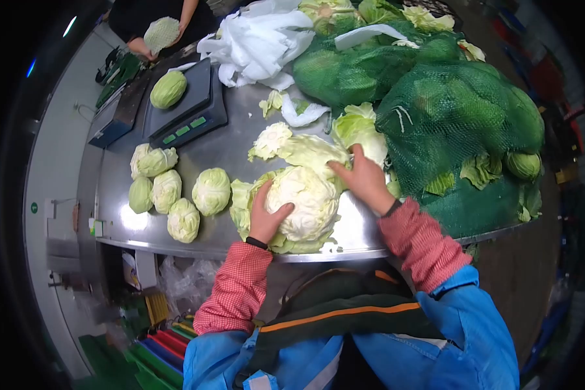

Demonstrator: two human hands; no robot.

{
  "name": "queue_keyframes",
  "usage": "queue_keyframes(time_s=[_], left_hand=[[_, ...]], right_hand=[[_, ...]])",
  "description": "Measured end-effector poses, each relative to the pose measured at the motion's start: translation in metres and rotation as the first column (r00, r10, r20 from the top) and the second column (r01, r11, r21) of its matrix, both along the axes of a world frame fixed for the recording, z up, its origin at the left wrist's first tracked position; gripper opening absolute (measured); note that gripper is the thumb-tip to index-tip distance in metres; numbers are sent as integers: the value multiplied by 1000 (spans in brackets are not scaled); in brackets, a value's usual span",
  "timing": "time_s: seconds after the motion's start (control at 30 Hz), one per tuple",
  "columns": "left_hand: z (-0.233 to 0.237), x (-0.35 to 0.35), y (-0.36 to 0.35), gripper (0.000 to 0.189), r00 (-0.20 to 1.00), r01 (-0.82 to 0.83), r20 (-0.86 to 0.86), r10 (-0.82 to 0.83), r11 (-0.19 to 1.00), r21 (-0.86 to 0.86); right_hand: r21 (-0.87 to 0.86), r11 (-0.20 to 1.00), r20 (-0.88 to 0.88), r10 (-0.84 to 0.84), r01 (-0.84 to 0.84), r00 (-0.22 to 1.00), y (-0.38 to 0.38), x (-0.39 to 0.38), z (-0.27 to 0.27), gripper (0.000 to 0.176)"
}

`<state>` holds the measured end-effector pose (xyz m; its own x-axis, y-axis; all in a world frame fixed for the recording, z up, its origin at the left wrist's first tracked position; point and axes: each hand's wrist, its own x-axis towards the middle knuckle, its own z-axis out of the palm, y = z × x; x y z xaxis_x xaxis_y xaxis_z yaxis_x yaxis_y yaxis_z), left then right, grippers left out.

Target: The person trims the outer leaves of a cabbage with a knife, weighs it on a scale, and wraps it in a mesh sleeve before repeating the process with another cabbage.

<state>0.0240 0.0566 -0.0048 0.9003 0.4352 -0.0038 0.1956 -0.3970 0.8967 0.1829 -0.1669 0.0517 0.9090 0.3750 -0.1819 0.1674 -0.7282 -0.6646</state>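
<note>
A large cabbage (305, 201) sits at the near edge of the steel tabletop (227, 143), just in front of the person, its loose outer leaves spread under and around it. The left hand (266, 218) cups the cabbage's near-left side, fingers and thumb curled against the pale head in a grip. The right hand (364, 179) lies open on the far-right side, fingers spread over an outer leaf. To the right, a green net sack (461, 110) bulges with whole cabbages, and a second sack (364, 65) behind it, farther off, is also stuffed with green heads. Loose leaves (481, 170) lie at the near foot of the first sack. On the far left a scale (198, 84) carries one single cabbage (169, 89) on its dark platform. Near left of it, six trimmed heads (211, 190) lie clustered on the bare steel, well apart from the hands. A heap of white foam sleeves (260, 42) rests at the far edge. Beyond the scale, another person's hand (138, 47) holds a netted cabbage (161, 32) wrapped in one such sleeve.
</note>
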Motion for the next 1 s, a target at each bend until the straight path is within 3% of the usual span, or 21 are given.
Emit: queue_keyframes(time_s=[0.03, 0.1, 0.2, 0.3, 0.4, 0.5, 0.57, 0.67, 0.73, 0.77, 0.8, 0.83, 0.9, 0.93, 0.97, 1.0], left_hand=[[1, -7, -7, 80, 999, -42, 21, 42, 999, 23], [1, -9, -12, 79, 996, -93, 14, 93, 995, -25], [-8, -10, -12, 78, 993, -115, 31, 117, 991, -70], [-12, -8, -13, 76, 993, -114, 22, 115, 992, -46], [-10, -11, -8, 73, 990, -142, 2, 143, 984, -108], [-7, -4, -11, 70, 980, -199, -28, 199, 941, -276], [-10, -1, -14, 69, 970, -240, -46, 237, 916, -321], [-4, -3, -41, 66, 942, -334, 7, 335, 941, -58], [28, -6, -62, 62, 939, -316, 54, 339, 915, -249], [49, -11, -72, 59, 936, -304, 68, 347, 888, -344], [69, -19, -72, 56, 948, -301, -51, 315, 828, -474], [87, -22, -76, 58, 959, -263, -13, 282, 879, -398], [92, -13, -70, 73, 958, -270, 72, 278, 957, -105], [74, -1, -58, 81, 975, -189, 110, 191, 981, -32], [48, 12, -45, 88, 986, -105, 138, 98, 993, 44], [36, 19, -43, 96, 1000, -24, -14, 22, 990, -138]], right_hand=[[31, 995, -105, 95, -93, 990, 1, -16, 12, 83], [-69, 961, -42, 265, -267, 963, 7, -44, 9, 87], [110, 950, -51, 299, -292, 953, -5, -43, -11, 83], [350, 887, 89, 290, -303, 953, -22, -40, -53, 71], [502, 839, -177, 337, -209, 925, -41, -35, -71, 58], [467, 884, -538, 277, 9, 796, -61, -37, -73, 54], [564, 810, -655, 318, 162, 686, -51, -45, -66, 70], [583, 805, -616, 344, 116, 708, -37, -39, -55, 73], [617, 781, -550, 338, 99, 763, -40, -12, -61, 73], [618, 786, -544, 400, 29, 737, -48, 7, -39, 70], [636, 771, -558, 470, -10, 684, -55, 24, -23, 69], [657, 752, -567, 537, -51, 625, -58, 42, -9, 68], [585, 756, -486, 616, -293, 620, -50, 72, 17, 63], [525, 715, -384, 683, -462, 621, -38, 85, 16, 61], [451, 708, -173, 667, -543, 725, -25, 82, -1, 60], [360, 711, 55, 630, -604, 775, -10, 78, -25, 59]])
